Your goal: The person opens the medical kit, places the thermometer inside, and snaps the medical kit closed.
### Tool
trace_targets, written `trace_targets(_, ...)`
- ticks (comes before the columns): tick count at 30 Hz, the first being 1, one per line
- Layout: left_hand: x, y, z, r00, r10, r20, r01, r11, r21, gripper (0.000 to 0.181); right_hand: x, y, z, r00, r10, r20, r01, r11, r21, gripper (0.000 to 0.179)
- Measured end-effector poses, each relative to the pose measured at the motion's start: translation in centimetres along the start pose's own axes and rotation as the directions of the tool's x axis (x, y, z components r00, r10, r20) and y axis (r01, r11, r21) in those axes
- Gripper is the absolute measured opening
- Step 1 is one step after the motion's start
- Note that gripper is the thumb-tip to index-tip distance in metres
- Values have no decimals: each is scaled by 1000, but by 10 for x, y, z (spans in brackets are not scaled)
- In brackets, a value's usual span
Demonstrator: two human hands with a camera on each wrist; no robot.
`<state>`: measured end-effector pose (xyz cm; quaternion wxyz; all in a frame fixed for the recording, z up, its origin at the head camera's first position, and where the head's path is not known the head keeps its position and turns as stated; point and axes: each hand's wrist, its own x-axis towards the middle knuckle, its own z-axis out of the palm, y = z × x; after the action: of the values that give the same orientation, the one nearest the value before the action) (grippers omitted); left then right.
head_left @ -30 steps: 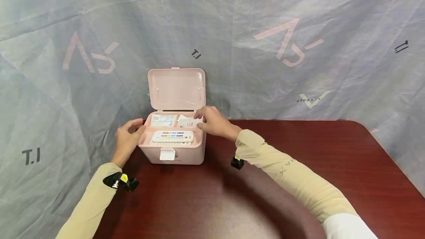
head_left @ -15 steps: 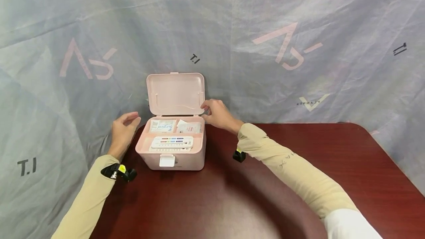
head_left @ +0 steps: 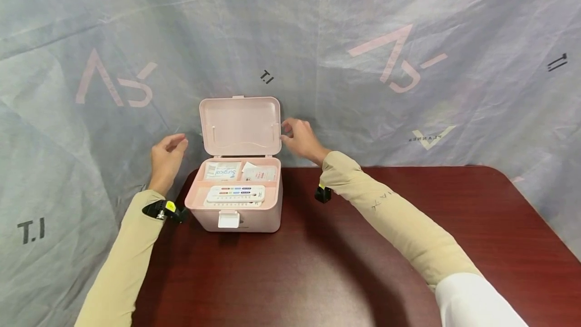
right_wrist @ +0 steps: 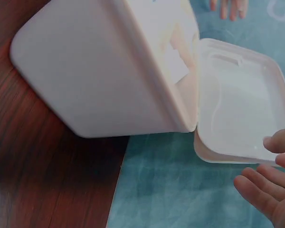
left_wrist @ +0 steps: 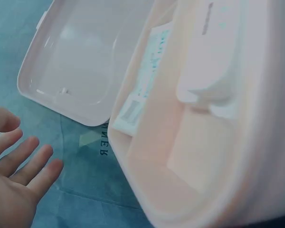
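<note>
A pink plastic box point(head_left: 260, 220) stands on the table with its lid point(head_left: 240, 125) raised at the back. In its tray lie a packet printed "Surgical" point(head_left: 222, 171), small white packets point(head_left: 258, 173) and white flat pieces with printed scales point(head_left: 236, 194). My left hand point(head_left: 165, 163) hovers left of the lid, fingers apart from it and holding nothing. At the lid's right edge is my right hand point(head_left: 301, 140), fingertips right by the rim. In the right wrist view, the thumb point(right_wrist: 280, 141) overlaps the lid's face, while the fingers point(right_wrist: 259, 190) spread beyond its edge.
The dark red table point(head_left: 431, 206) extends to the right and front of the box. A grey printed cloth point(head_left: 317, 64) hangs close behind the lid. A white latch point(head_left: 229, 219) sticks out at the box's front.
My right hand has left the small packets in the tray and moved up to the lid's right edge. My left hand has risen and drawn away from the box's left rim.
</note>
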<state>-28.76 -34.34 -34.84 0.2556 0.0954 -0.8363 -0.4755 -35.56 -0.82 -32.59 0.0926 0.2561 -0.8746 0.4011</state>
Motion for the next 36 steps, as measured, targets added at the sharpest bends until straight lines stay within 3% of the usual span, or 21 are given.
trace_targets(7,14,-2,7,996,-66,61,71,994,-86,40,8,-1,1,992,117,-39,-116,992,42,35)
trace_targets(11,22,-7,16,990,-92,104,109,978,-175,44,10,-1,3,990,140,-26,-138,987,78,39)
trace_targets(14,46,-39,29,984,-74,162,119,949,-292,44,11,-4,4,989,145,-15,-143,984,106,40)
trace_targets(18,87,-95,53,974,-69,217,140,933,-331,46,12,-9,5,986,164,-31,-159,979,125,38)
trace_targets(20,96,-108,61,975,-76,209,135,949,-286,47,12,-10,6,985,170,-38,-164,978,125,38)
trace_targets(23,87,-90,62,980,-82,182,128,958,-255,47,10,-13,6,985,169,-35,-163,978,134,37)
trace_targets(27,46,-20,45,981,-73,180,106,978,-181,48,8,-16,6,984,167,-53,-156,973,170,35)
trace_targets(30,24,14,34,978,-59,200,89,986,-143,51,7,-16,6,982,175,-78,-158,970,185,33)
trace_targets(33,16,25,29,976,-59,208,95,982,-166,51,6,-18,6,980,177,-91,-159,971,177,32)
trace_targets(36,15,26,27,979,-56,198,93,979,-182,51,5,-18,7,980,171,-101,-153,973,171,32)
